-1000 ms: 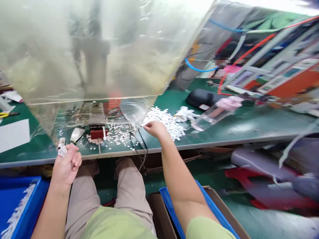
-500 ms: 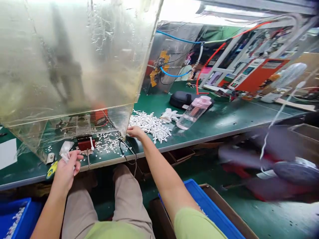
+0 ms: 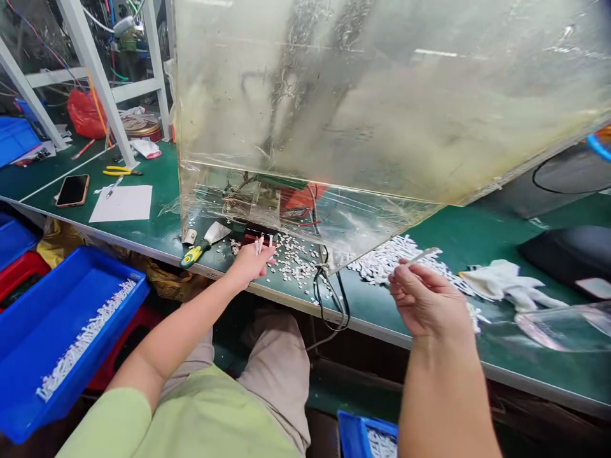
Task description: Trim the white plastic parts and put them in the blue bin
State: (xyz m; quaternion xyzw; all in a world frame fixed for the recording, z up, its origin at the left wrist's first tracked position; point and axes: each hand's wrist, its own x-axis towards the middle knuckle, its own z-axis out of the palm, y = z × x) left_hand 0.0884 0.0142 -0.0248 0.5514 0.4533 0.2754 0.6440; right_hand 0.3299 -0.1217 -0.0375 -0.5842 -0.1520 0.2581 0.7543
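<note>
My left hand (image 3: 251, 262) reaches under the clear plastic guard (image 3: 363, 102) to a small dark red fixture (image 3: 260, 240); its fingers are closed on short white sticks there. Raised over the bench edge, my right hand (image 3: 424, 299) pinches one thin white stick (image 3: 420, 256). Behind that hand lies a heap of white sticks (image 3: 396, 264) on the green bench (image 3: 157, 222). Small white cut bits (image 3: 296, 261) are scattered around the fixture.
A putty knife with a yellow-green handle (image 3: 203, 245) lies left of the fixture. Black cables (image 3: 331, 299) hang over the bench edge. A blue bin with white sticks (image 3: 62, 331) sits lower left. Phone (image 3: 72, 190), paper (image 3: 122, 203), white gloves (image 3: 501, 283) and a clear bottle (image 3: 568, 324) rest on the bench.
The view swung left. My left hand moved from the bench edge to the red fixture. My right hand left the heap and lifted with one white stick.
</note>
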